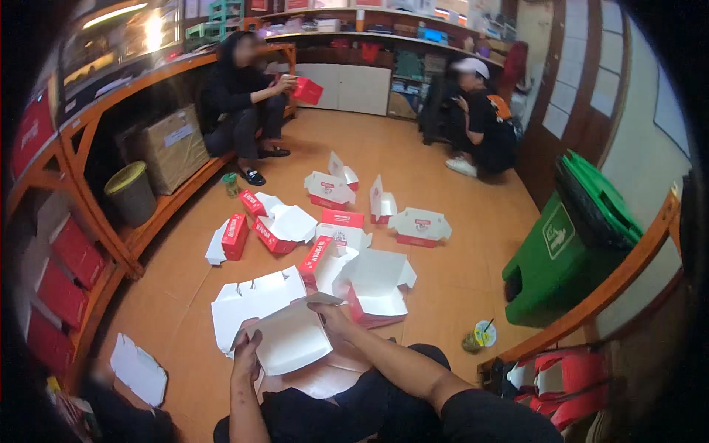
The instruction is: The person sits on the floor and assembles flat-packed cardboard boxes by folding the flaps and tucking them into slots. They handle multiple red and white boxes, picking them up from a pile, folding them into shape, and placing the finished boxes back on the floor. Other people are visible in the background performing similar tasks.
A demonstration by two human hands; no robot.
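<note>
Between my two hands, above my lap, is a partly folded cardboard food box (292, 347), its pale inner side facing up. My left hand (247, 353) is closed on its left edge. At its far right corner, my right hand (334, 323) grips it by a raised flap. Just beyond lies a flat white box blank (255, 303). To its right stands an open red and white box (380, 292), with another red box (319, 258) beside it. Several more opened red and white boxes (417, 227) are spread over the floor farther off.
An orange wooden shelf (125, 244) runs along the left, holding a carton (173, 148) and a grey bin (131, 193). A green wheeled bin (565, 236) and a drink cup (484, 334) are on the right. One person (244, 103) holds a red box; another (484, 122) crouches at the back.
</note>
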